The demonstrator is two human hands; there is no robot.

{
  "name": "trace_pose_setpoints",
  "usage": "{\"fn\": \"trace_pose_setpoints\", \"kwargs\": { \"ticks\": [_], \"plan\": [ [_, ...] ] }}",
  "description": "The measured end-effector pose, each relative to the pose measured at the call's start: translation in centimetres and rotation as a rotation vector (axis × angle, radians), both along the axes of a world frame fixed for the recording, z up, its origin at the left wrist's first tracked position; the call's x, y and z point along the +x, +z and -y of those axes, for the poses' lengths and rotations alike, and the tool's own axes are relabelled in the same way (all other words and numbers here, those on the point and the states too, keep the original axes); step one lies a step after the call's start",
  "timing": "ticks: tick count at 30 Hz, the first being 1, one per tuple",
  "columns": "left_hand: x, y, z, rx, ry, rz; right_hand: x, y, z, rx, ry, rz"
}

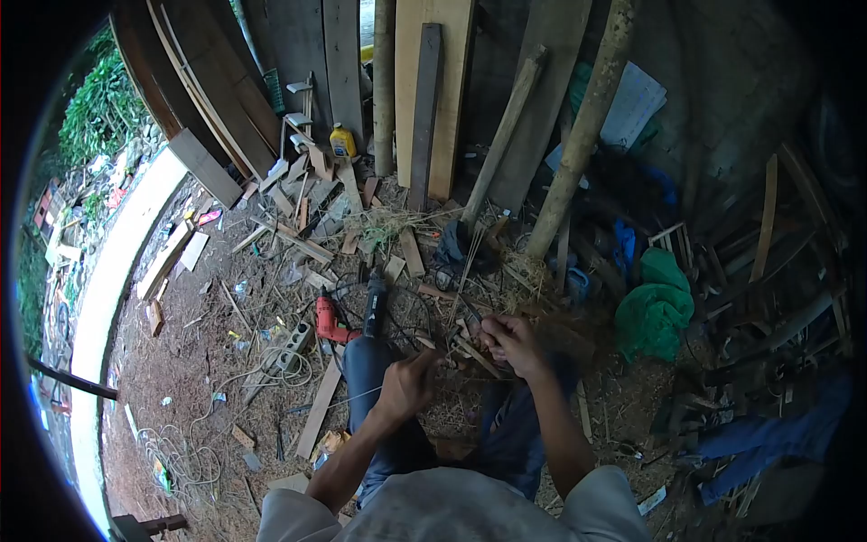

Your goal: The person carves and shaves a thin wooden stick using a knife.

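My left hand (408,384) is closed above my left knee. A thin pale rod (348,399) runs from it toward the lower left, and its fingers seem to be around it. My right hand (513,346) is closed above the other knee, gripping a slim dark tool (471,312) that points up and left; it looks like a knife, though its exact kind is unclear. The two hands are apart. Just beyond my left knee lie a red power drill (330,316) and a dark power tool (374,303) with a long body.
A power strip (291,348) and tangled cord lie at left. Wood scraps (293,239) and shavings litter the ground. Boards (444,99) and a pole (582,135) stand ahead, near a yellow bottle (342,141). A green sack (655,307) sits at right.
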State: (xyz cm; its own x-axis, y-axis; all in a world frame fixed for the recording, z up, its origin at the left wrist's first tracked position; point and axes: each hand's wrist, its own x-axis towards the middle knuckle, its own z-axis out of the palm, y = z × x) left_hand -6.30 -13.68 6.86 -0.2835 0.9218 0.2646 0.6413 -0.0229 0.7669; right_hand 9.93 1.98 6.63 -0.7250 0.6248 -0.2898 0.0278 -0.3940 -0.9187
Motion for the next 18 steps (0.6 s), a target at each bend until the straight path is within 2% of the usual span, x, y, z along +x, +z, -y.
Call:
{"fn": "trace_pose_setpoints", "kwargs": {
  "ticks": [3,5,7,11,13,18],
  "plan": [
    [0.2,0.1,-0.2,0.038,-0.009,0.016,0.2,-0.5,-0.5,-0.025,-0.054,-0.032],
    [-0.2,0.0,0.4,-0.004,0.011,0.032,1.4,-2.4,-2.2,0.067,-0.250,0.032],
    [-1.4,0.2,1.7,-0.039,0.062,0.089,3.9,-2.6,-5.3,0.016,-0.555,0.077],
    [-2.1,-0.5,1.8,-0.143,0.165,0.222,6.0,-1.6,-6.2,0.084,-0.514,-0.005],
    [-1.1,-1.6,0.7,-0.112,0.137,0.181,3.5,0.3,-2.8,0.024,-0.254,0.006],
    [0.4,-2.1,-0.2,-0.130,0.043,0.091,0.0,-1.8,1.5,-0.140,-0.034,-0.101]
  ]
}}
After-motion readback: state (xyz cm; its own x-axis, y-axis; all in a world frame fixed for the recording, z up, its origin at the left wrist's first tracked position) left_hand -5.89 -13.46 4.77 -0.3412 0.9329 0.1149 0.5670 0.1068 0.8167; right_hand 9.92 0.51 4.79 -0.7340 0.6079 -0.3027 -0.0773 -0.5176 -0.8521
